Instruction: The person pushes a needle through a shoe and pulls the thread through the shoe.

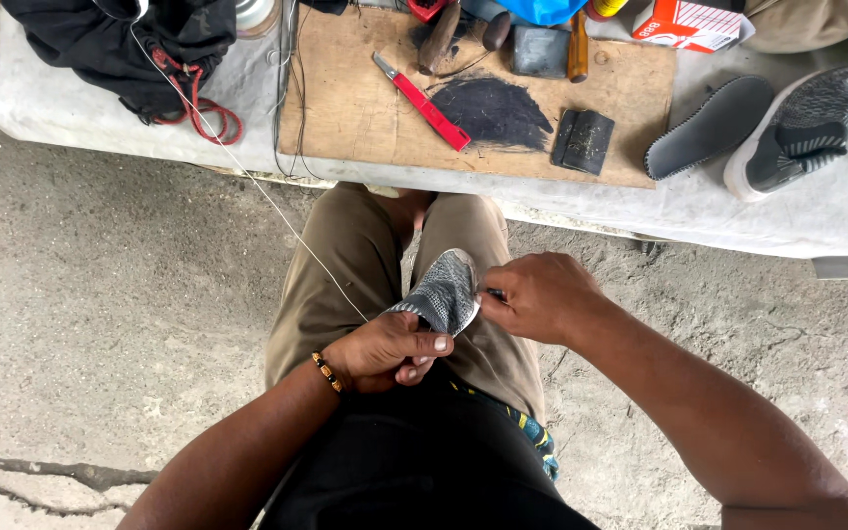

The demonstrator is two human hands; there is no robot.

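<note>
Over my lap, just this side of the wooden board (365, 108), I hold a grey knit shoe (447, 290). My left hand (385, 351) is closed around the bottom of the shoe. My right hand (534, 297) is closed too, pinching something small and dark at the shoe's edge. It is too tiny to tell what it is. A long white thread (247, 177) runs from the shoe, up past the left side of the board, to the dark bag (120, 39).

On the board lie a red knife (424, 103) and a dark sole piece (493, 113). Right of the board, on the desk (71, 108), sit a flat insole (709, 128) and another grey shoe (799, 128).

I think a few things could go wrong. The thread looks tight, so a hard pull might snap it or drag the bag. My left thumb is close to where my right hand works, so a slip could poke it. If I let my grip go loose, the shoe could drop to the dirty floor (100, 324).
</note>
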